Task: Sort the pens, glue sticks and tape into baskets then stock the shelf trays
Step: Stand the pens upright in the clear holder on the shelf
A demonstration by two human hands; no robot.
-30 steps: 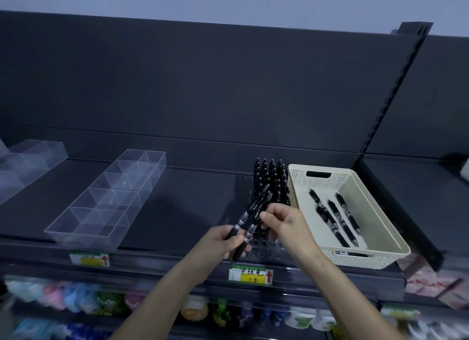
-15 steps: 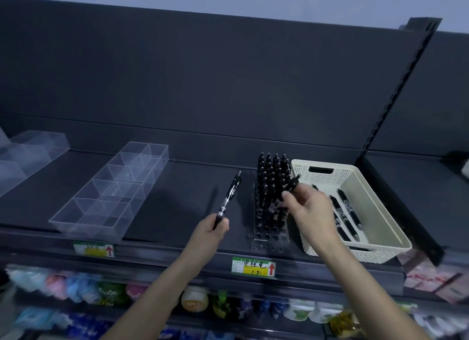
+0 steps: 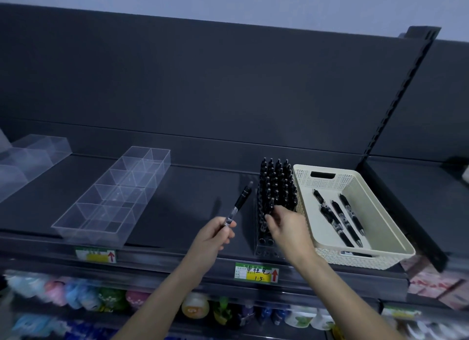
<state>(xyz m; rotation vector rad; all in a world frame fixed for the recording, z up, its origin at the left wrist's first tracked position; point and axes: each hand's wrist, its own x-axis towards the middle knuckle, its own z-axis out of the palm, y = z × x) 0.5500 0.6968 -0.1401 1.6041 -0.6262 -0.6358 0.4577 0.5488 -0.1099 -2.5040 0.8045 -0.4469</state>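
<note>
The dark shelf [image 3: 193, 202] carries everything, and the pen rack [image 3: 276, 184], packed with upright black pens, stands near its front edge. Well to the left of the rack lies a clear divided tray [image 3: 88, 235], its long side running from the shelf's front towards the back. Just beside the rack on the right sits a cream basket [image 3: 327, 184], with loose pens [image 3: 340, 217] lying flat in it, their long axes running from back left to front right. The right hand [image 3: 289, 225] is at the rack's front rows, its fingers [image 3: 270, 219] curled and pinching a second pen [image 3: 271, 205], which stands upright above the fingertips among the racked ones. The left hand [image 3: 210, 235] is left of the rack and clear of it, its fingers [image 3: 228, 234] pinching the lower end of a black pen [image 3: 239, 203]. That pen slants, its free end pointing up and towards the rack. A green and yellow price label [image 3: 256, 272] is on the shelf edge below the rack.
</note>
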